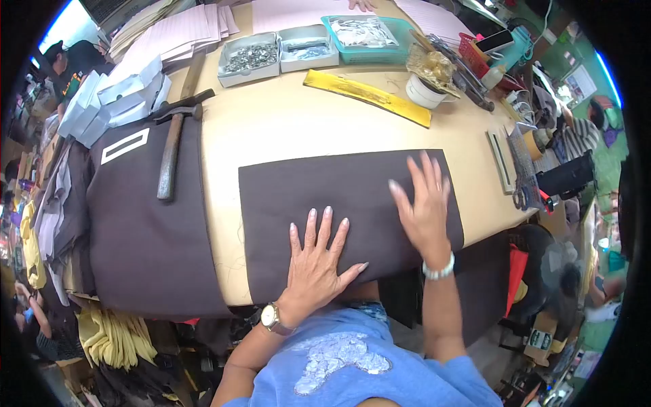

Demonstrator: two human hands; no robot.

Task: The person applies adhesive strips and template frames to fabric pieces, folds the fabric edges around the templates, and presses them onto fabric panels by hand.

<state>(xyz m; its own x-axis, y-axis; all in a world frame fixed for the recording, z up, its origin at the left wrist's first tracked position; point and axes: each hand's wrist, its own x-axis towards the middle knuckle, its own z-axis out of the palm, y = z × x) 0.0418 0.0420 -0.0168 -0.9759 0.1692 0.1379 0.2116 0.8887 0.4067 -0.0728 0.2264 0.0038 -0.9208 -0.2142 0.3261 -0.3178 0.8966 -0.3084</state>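
Note:
A dark brown rectangular sheet point(291, 186) lies on the pale tabletop, its near edge at the table's front edge. My left hand point(317, 261), with a watch on the wrist, rests on the lower middle of the sheet, fingers spread. Over the sheet's right part is my right hand point(424, 203), fingers apart and slightly blurred, with a pale bracelet below it; whether it touches the sheet is unclear. Neither hand holds anything. To the left, a hammer point(171, 152) and a cream rectangular frame point(125, 146) lie on a larger dark cloth point(146, 237).
Behind the sheet are a yellow strip point(366, 97), a box of small metal parts point(249, 57), a teal tray point(369, 41) and a white tub point(425, 91). Light boxes point(122, 95) stand back left. Another person's hand point(362, 5) shows at the far edge.

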